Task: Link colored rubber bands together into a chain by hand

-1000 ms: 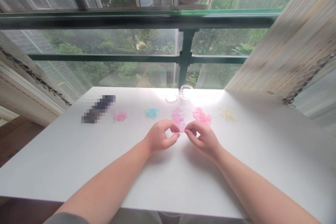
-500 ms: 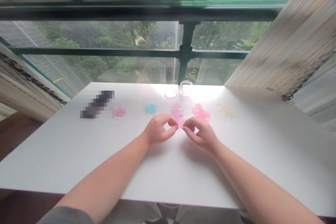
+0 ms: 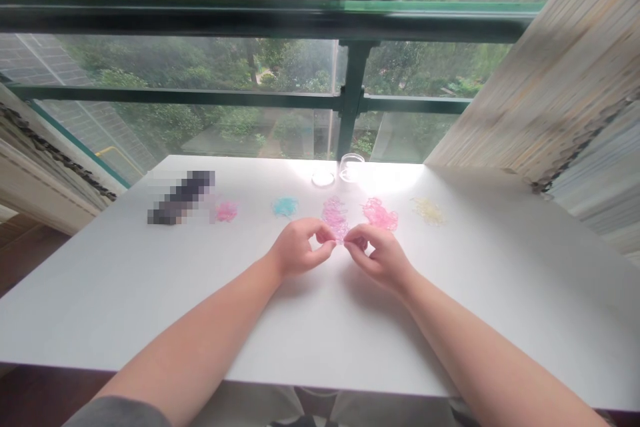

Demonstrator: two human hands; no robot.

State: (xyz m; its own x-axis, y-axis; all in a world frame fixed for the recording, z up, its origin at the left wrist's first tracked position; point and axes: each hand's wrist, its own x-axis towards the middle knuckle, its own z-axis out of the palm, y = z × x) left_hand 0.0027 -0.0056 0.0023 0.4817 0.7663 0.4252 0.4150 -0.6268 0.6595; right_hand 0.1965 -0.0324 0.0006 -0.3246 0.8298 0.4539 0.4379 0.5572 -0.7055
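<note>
My left hand [image 3: 304,247] and my right hand [image 3: 381,255] face each other above the white table [image 3: 310,333], fingertips pinched and a small gap apart. What they pinch is too small to make out. Just beyond the fingertips lies a purple-pink pile of thin loops [image 3: 335,213]. To its right is a brighter pink pile [image 3: 380,213], close to my right hand, and farther right a pale yellow pile [image 3: 429,211]. On the left sit a turquoise pile [image 3: 285,206] and a small pink pile [image 3: 227,211].
A clear round container [image 3: 352,168] and a whitish round lid [image 3: 323,178] stand near the table's far edge. A blurred dark object [image 3: 183,197] lies at the left. Behind are a window with green rails [image 3: 250,21] and a curtain [image 3: 540,73] on the right.
The whole view has shifted slightly, so the things appear a little farther left. Both hands keep nearly the same pinched pose.
</note>
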